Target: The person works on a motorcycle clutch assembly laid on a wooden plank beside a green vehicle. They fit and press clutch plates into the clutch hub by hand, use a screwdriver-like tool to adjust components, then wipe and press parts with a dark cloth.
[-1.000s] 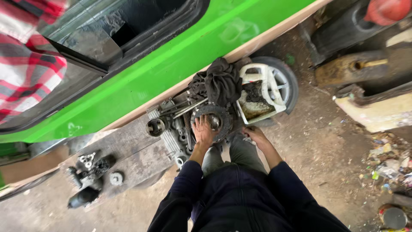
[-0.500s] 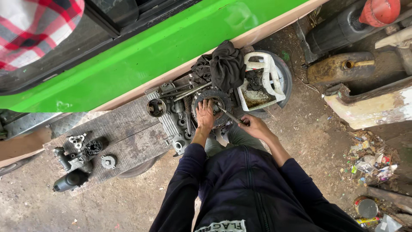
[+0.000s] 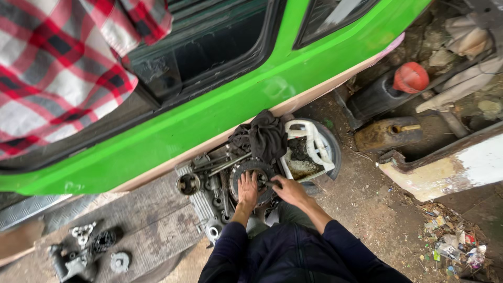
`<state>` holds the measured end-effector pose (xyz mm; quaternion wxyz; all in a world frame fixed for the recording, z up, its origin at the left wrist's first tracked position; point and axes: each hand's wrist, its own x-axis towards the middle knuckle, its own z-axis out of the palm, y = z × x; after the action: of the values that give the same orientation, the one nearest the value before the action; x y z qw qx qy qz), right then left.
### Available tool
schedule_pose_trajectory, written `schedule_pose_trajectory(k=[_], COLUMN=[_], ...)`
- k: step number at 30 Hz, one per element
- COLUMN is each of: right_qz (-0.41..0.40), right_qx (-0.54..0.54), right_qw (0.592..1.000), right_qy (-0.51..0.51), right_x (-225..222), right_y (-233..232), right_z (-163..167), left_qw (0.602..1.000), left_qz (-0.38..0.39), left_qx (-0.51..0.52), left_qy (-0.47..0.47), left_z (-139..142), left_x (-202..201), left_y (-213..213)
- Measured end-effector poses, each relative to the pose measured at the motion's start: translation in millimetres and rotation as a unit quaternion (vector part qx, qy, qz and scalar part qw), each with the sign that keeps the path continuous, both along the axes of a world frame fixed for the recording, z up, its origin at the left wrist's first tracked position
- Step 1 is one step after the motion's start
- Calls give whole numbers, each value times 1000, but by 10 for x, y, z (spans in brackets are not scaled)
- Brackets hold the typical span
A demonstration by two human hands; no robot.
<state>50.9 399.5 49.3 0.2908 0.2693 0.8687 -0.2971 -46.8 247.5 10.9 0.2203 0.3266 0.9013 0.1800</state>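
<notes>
A: Where are the hands?

B: Both are on the round toothed disc [image 3: 255, 178], a clutch-like part on top of the greasy engine block [image 3: 220, 191] that lies on the ground beside the green vehicle body [image 3: 220, 112]. The left hand [image 3: 247, 191] lies flat on the disc's lower left, fingers spread and pressed down, closed on nothing. The right hand [image 3: 287, 189] comes in from the right with fingers curled near the disc's centre; whether it pinches a small tool or a bolt there, I cannot tell.

A: Any change from half a second ago?

B: The hands have hardly moved: the left palm is still flat on the disc, and the right has stayed at the hub. It is the view that has shifted. The head has tilted up, so more of the dark window opening [image 3: 209, 52] shows, and the red plaid cloth [image 3: 57, 68] fills more of the upper left.

A: And around the engine?

B: A black rag [image 3: 266, 135] lies draped just behind the disc, touching the white cut-open jug [image 3: 306, 152], which holds dirty oil. On the wooden plank [image 3: 141, 220] to the left lie loose metal parts [image 3: 84, 249]. To the right, well apart, stand a black canister with a red cap [image 3: 390, 89] and a rusty can [image 3: 387, 133].
</notes>
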Motion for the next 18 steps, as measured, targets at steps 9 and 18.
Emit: schedule_pose_trajectory(k=[9, 18], right_qz=[17, 38], right_qx=[12, 51], right_qw=[998, 986], right_qy=[62, 157], right_x=[-69, 121], right_y=[-13, -41], right_z=[41, -131], left_qw=[999, 995], left_qz=[38, 66], left_qx=[-7, 68], left_qy=[-16, -16], left_z=[53, -49], left_x=[36, 49], left_y=[103, 187])
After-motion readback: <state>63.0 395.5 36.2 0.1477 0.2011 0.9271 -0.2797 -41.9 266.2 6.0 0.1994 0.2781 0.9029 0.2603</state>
